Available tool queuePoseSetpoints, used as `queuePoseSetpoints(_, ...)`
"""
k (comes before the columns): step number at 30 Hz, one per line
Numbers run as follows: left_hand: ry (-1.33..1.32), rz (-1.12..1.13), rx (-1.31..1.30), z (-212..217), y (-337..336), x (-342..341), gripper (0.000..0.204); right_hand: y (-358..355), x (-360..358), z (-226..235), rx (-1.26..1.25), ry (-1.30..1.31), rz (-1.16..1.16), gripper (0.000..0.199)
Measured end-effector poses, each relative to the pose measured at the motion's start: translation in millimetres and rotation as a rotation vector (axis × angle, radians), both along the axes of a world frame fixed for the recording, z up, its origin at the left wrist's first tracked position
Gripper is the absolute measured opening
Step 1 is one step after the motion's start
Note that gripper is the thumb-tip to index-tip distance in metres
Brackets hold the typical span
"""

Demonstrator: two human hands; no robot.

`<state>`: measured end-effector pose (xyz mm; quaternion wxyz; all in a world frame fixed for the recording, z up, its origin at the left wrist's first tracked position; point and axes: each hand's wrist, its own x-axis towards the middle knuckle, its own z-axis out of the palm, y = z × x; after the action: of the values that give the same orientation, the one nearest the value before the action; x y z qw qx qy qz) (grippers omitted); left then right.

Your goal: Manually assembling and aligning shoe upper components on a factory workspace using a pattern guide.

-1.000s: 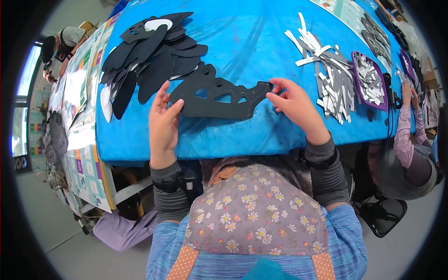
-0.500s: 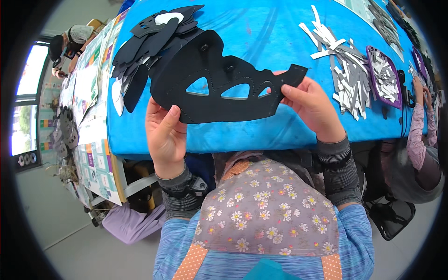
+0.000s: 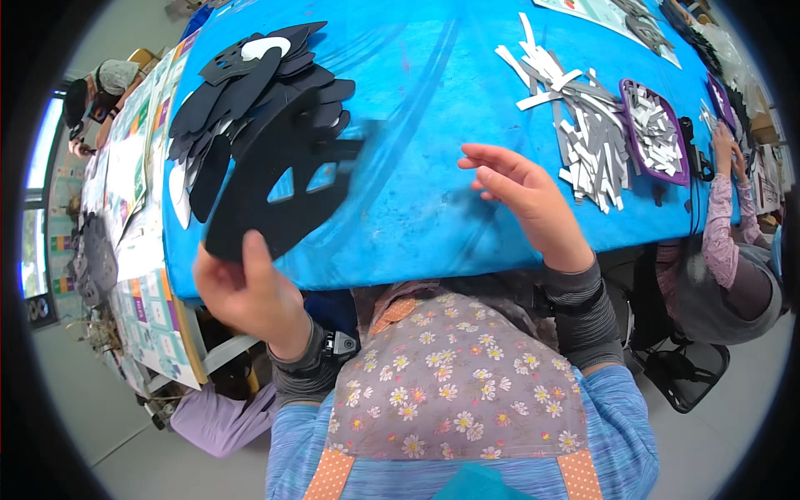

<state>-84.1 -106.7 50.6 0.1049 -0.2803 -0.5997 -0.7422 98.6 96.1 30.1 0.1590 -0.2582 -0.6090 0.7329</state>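
Observation:
My left hand (image 3: 254, 300) pinches the lower left edge of a black shoe upper (image 3: 254, 175), a flat sheet with cut-out openings. The upper is tilted in the air over the left part of the blue-covered table (image 3: 425, 117), and motion blurs its right end. Behind it lies a heap of black pieces (image 3: 225, 104), several shaped like soles, with a few white ones among them. My right hand (image 3: 533, 204) hovers apart from the upper, its fingers loosely spread and holding nothing. Loose white and grey strips (image 3: 587, 137) lie to its right.
Past the strips stands a purple basket (image 3: 685, 173) with short white strips inside. Grey pieces (image 3: 642, 23) lie at the far right. A co-worker's hands (image 3: 727, 154) are at the right side of the table. Another person (image 3: 108, 92) works at the far left.
My right hand has let go of the upper. My left hand has moved left and down with it, turning it on a slant. The view has shifted slightly.

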Motion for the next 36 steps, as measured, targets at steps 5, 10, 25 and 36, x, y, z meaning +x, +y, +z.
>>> queuePoseSetpoints(5, 0.712, -0.585, -0.613, 5, 35, 42, 0.042, -6, 9, -4, -0.363, -0.013, 0.081, 0.044)
queuePoseSetpoints(10, 0.61, -0.876, -0.734, -4, 43, 34, 0.037, -3, 14, -25, -0.256, -0.15, 0.112, 0.045)
queuePoseSetpoints(25, 0.581, -0.234, -1.257, -28, 4, -150, 0.046, 29, 57, -25, 0.575, -0.396, -0.166, 0.026)
queuePoseSetpoints(36, 0.064, -0.324, -0.948, 17, -6, -56, 0.016, 2, 47, -2, 0.611, -0.215, -0.176, 0.016)
